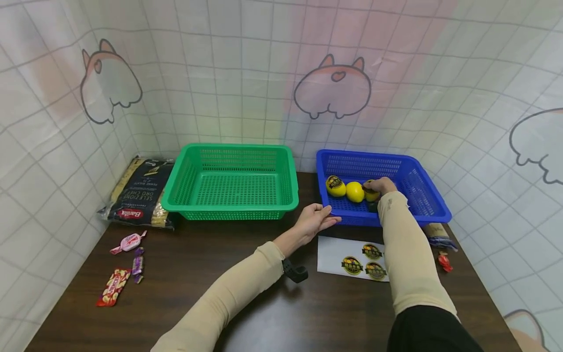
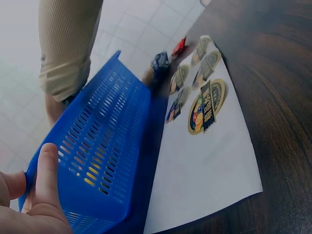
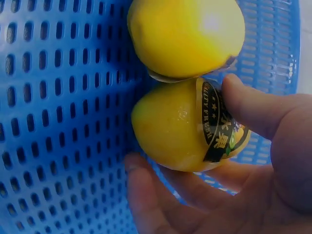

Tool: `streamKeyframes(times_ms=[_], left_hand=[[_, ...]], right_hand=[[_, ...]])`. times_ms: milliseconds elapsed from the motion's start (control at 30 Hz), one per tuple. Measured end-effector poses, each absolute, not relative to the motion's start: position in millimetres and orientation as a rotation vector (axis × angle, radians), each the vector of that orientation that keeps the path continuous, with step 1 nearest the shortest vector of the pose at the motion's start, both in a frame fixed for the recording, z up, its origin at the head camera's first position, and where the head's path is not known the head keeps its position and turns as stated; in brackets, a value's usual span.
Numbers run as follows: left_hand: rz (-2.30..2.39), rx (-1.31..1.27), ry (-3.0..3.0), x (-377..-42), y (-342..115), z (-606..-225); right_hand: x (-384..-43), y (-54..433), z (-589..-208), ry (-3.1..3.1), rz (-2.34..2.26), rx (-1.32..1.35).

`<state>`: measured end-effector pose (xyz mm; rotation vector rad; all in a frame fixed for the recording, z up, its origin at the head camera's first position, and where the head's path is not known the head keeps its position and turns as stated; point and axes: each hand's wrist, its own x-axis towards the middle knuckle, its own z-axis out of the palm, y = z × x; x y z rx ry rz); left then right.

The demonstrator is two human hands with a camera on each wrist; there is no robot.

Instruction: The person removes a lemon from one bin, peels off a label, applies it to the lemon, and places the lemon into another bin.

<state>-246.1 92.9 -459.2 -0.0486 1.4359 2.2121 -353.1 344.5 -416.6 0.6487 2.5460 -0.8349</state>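
My right hand [image 1: 382, 186] is down inside the blue basket [image 1: 422, 195], at the right of the table. Its thumb and fingers are curled round a lemon [image 3: 165, 126] that bears a black and gold oval sticker [image 3: 214, 122]. Against it lies another lemon [image 3: 190, 34], and farther left a stickered lemon [image 1: 335, 186] sits by the basket's left wall. With thumb and fingers, my left hand [image 1: 311, 224] pinches the rim at the basket's near left corner. Just in front lies a white sheet [image 2: 204, 165] with several of the same stickers.
A green basket [image 1: 237, 215] stands to the left, beside a bag of pasta [image 1: 138, 193]. Wrapped sweets, one pink [image 1: 129, 242], one purple [image 1: 138, 265] and one red [image 1: 115, 287], lie at the left. Another red sweet [image 1: 444, 262] and a small packet [image 1: 439, 234] lie at the right.
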Motion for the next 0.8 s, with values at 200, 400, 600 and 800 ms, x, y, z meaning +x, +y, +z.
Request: streamKeyframes(times_ms=[200, 400, 600, 800], left_hand=[[2.218, -0.038, 1.436, -243.4, 97.6, -459.9], [2.196, 0.008, 1.489, -244.0, 94.9, -461.0], [2.135, 0.129, 1.631, -248.3, 85.7, -463.0], [1.911, 0.371, 1.997, -235.8, 65.7, -465.4]], right_hand=[[-345.4, 346.0, -400.2, 2.574, -0.812, 0.618], [-333.1, 344.3, -364.1, 2.673, -0.905, 0.497], [-310.7, 327.9, -325.6, 2.817, -0.956, 0.276], [-267.8, 303.5, -319.6, 2.929, -0.950, 0.036]])
